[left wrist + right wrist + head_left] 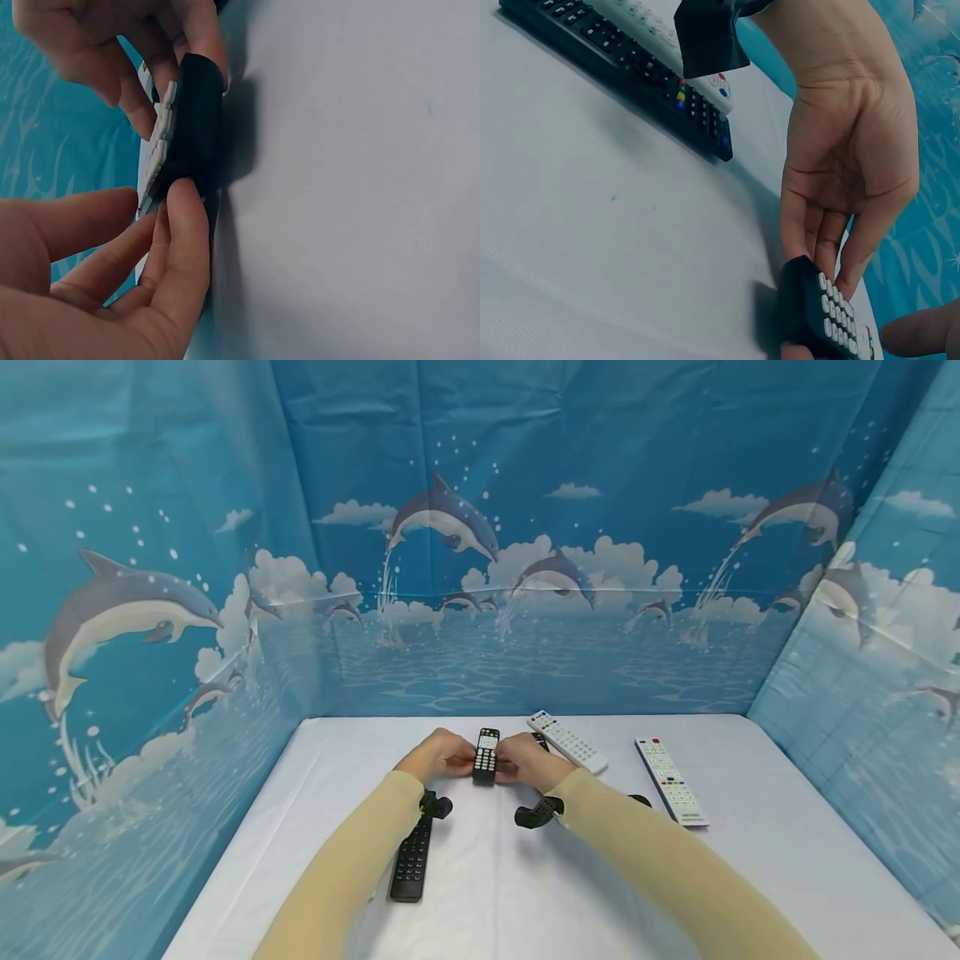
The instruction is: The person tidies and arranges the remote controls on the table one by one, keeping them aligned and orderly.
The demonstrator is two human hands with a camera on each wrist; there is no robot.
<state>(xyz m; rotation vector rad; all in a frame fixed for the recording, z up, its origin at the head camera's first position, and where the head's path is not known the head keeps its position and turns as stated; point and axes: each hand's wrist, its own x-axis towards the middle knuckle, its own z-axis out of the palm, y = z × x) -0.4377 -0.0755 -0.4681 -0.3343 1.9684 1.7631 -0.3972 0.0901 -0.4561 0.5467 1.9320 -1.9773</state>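
Both hands hold a small black remote control (486, 758) with pale buttons between them, near the middle of the table. My left hand (444, 755) grips its left side; in the left wrist view the fingertips touch the dark casing (196, 120) and the thumb is close to the button face. My right hand (531, 762) holds the opposite side with its fingers. In the right wrist view the remote's near end shows, rows of light keys facing up and a shadow beside it. Part of the grip is hidden under the casing.
A longer black remote (409, 864) lies under the left forearm, a white remote (641, 19) alongside it. Behind the right hand are another white remote (567, 742) and a partly hidden black one (540, 741). A third white remote (671, 782) lies at right. Dolphin-print curtains (525, 652) enclose the table.
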